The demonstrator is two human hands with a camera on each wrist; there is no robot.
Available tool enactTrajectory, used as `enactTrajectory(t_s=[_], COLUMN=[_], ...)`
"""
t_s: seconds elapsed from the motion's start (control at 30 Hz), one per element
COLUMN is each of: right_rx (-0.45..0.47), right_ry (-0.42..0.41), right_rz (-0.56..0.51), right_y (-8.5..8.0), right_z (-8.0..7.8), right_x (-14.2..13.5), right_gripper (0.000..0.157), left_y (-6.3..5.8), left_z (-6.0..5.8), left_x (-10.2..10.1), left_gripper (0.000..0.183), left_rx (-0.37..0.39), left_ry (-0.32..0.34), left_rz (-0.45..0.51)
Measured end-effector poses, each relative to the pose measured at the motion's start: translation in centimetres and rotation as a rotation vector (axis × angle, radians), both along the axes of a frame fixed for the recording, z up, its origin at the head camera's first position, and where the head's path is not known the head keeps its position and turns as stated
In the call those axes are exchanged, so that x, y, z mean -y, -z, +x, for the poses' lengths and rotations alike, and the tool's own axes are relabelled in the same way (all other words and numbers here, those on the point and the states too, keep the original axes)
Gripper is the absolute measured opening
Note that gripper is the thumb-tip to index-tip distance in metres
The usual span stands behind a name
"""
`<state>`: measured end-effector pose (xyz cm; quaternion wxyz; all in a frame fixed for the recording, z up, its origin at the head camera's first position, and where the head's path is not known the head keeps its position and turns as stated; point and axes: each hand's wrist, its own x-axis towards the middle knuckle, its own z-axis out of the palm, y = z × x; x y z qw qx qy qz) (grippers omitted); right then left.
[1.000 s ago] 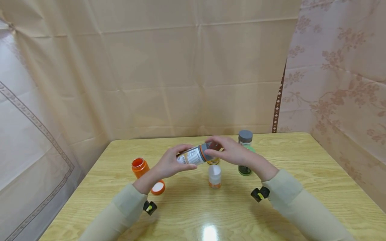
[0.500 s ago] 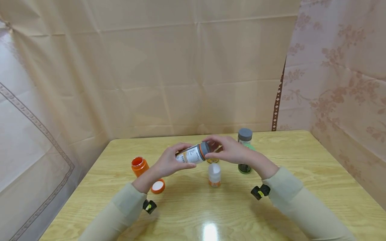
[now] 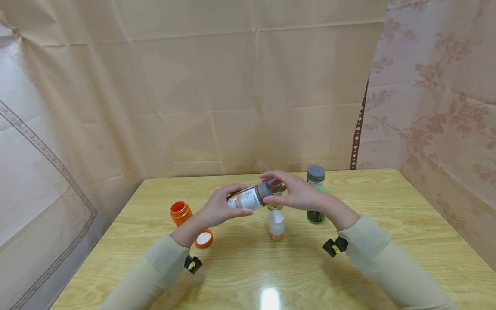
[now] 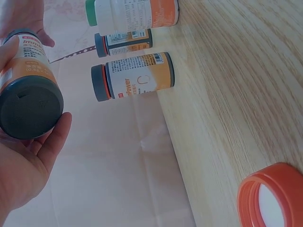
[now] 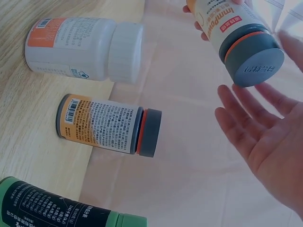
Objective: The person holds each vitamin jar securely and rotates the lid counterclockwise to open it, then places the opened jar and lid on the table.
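My left hand (image 3: 222,209) grips a supplement bottle (image 3: 246,199) with a white and orange label, tilted above the table, its grey cap (image 3: 265,190) pointing up to the right. In the left wrist view, the bottle's dark base (image 4: 31,109) faces the camera. My right hand (image 3: 298,192) is at the cap end with fingers spread and extended. The right wrist view has the fingertips (image 5: 227,92) just by the cap's edge and the palm apart from it; whether they touch is unclear. Below the hands stands a white bottle (image 3: 276,226).
An uncapped orange bottle (image 3: 181,214) stands at left, its orange lid (image 3: 203,239) lying inside up nearby. Behind my right hand is another grey-capped bottle (image 3: 274,203). To the right stand a green bottle (image 3: 314,216) and a grey-capped bottle (image 3: 315,174), both partly hidden.
My right hand's fingers have shifted slightly left and spread farther from the cap. The left hand and its bottle are held almost still.
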<state>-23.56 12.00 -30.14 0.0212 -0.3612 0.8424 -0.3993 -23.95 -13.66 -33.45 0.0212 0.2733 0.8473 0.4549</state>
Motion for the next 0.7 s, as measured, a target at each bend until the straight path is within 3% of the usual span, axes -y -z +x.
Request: enactTrajectory(t_s=[0.33,0.7], right_rx=[0.089,0.063], right_ry=[0.053,0.022], right_rz=[0.079,0.061], right_y=[0.03,0.08], right_z=[-0.15,-0.14], right_x=[0.14,0.14], right_gripper=[0.055,0.048], left_y=[0.03,0.00], left_z=[0.00,-0.03], left_x=[0.02,0.03], left_gripper=[0.057,0.057], left_rx=[0.008,0.032], left_ry=[0.003,0.000], left_rz=[0.007,0.012])
